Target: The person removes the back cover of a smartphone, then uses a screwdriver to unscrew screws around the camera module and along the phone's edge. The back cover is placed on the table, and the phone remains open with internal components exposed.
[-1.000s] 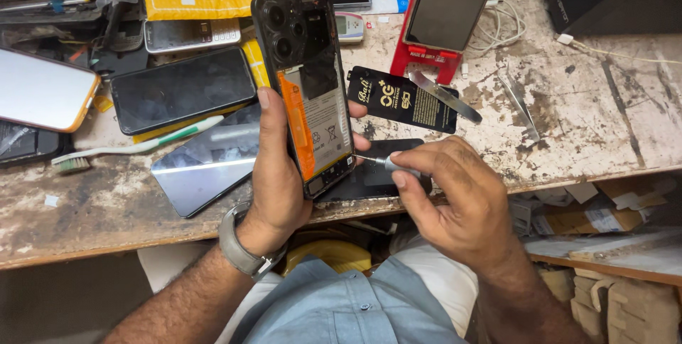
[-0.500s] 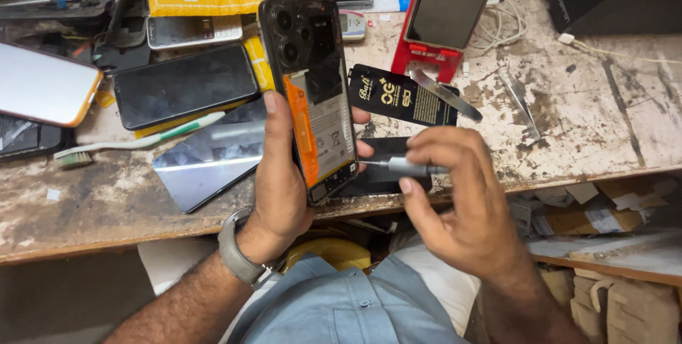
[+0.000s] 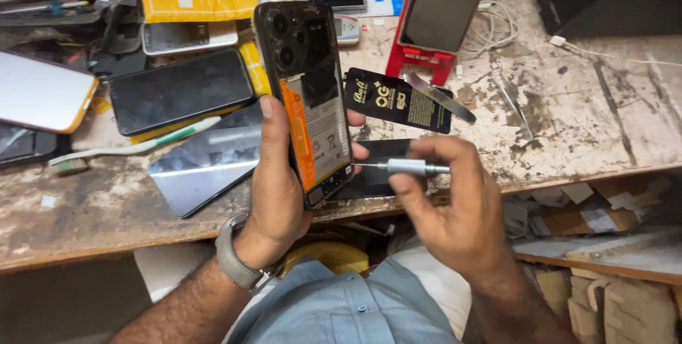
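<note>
Black opened phone [image 3: 307, 95] propped upright above tabletop [image 3: 582, 116] edge in left hand [image 3: 278, 187], fingers wrapped round its sides to steady it, right hand [image 3: 455, 212] fingers pinching silver screwdriver [image 3: 405, 167], tip levelled at lower edge

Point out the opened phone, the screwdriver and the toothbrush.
opened phone [image 3: 312, 113], head view, on its exposed battery.
screwdriver [image 3: 412, 168], head view, on its silver handle.
toothbrush [image 3: 142, 145], head view, on its white handle.

Worn, stained wooden bench [image 3: 582, 102]: dark phones [image 3: 181, 90], toothbrush [image 3: 135, 146], black card [image 3: 398, 99], white cable [image 3: 497, 28].
</note>
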Demonstrator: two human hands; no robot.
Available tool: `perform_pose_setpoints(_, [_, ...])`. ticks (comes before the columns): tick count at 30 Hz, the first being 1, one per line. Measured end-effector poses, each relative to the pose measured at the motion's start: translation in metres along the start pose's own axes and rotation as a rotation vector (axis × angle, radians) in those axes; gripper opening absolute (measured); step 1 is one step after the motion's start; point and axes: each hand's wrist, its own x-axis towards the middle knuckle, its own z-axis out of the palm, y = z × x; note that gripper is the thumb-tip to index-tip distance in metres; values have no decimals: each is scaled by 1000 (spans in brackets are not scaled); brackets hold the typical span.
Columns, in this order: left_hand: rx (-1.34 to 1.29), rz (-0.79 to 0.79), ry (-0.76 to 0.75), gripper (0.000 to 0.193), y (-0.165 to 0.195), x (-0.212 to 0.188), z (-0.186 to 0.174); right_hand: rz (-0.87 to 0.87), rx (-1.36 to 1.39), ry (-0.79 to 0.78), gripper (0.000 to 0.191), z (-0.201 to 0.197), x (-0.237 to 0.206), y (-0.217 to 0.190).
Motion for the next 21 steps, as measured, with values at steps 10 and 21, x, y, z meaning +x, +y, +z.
perform_pose_setpoints(10, [11,-12,1,81,-1,0,2,-51,106,54,22,2,-2,1])
perform_pose_setpoints(21, [-1,-19,5,82,-2,1,-2,-151,198,97,24,4,-10,6])
